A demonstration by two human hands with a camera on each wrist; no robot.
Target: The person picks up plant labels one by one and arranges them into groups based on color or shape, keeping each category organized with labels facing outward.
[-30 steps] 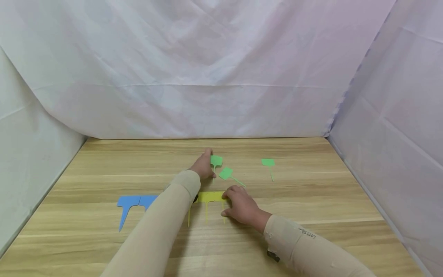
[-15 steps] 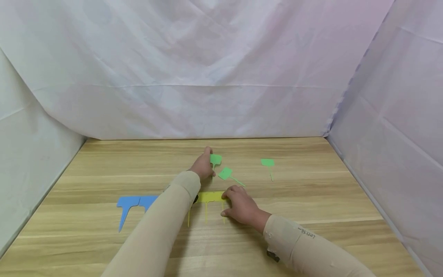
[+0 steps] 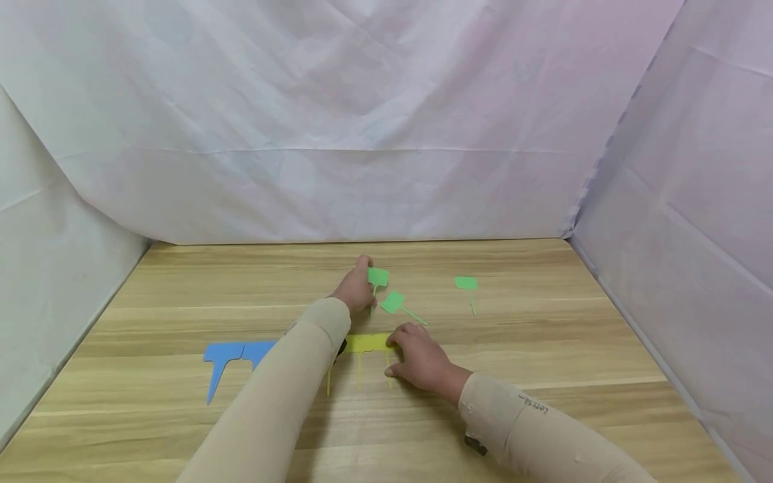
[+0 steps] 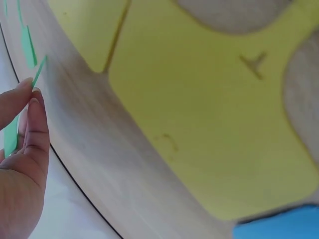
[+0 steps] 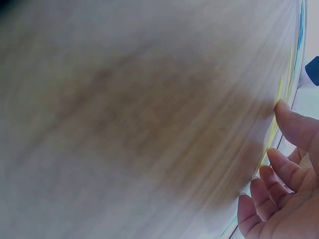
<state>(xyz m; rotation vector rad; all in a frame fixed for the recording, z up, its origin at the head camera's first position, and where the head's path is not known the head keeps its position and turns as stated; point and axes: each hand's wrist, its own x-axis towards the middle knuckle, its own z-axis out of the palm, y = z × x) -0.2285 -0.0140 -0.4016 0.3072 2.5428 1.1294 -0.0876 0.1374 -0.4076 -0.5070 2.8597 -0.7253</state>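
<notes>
Presently working in front of a white cloth [image 3: 338,121], hanging beyond the yellow tags [image 3: 370,343], and at a wooden table [image 3: 543,335], lying beneath the yellow tags. Stretching the left sleeve [image 3: 274,402] across the yellow tags, partly covering the blue tags [image 3: 223,351], lying left of the yellow tags; slanting the right sleeve [image 3: 537,429] toward the yellow tags' right end. Resting the right hand [image 3: 423,355] at the right end of the yellow tags, touching them with thumb and finger curved and apart. Pinching narrowly with the left hand [image 3: 355,288], beyond the yellow tags, and holding a green tag [image 3: 379,276] by its thin stem [image 4: 41,68]. Seeing also a slanted green tag [image 3: 393,302] just beyond the yellow tags and a farther green tag [image 3: 466,283] past their right end.
</notes>
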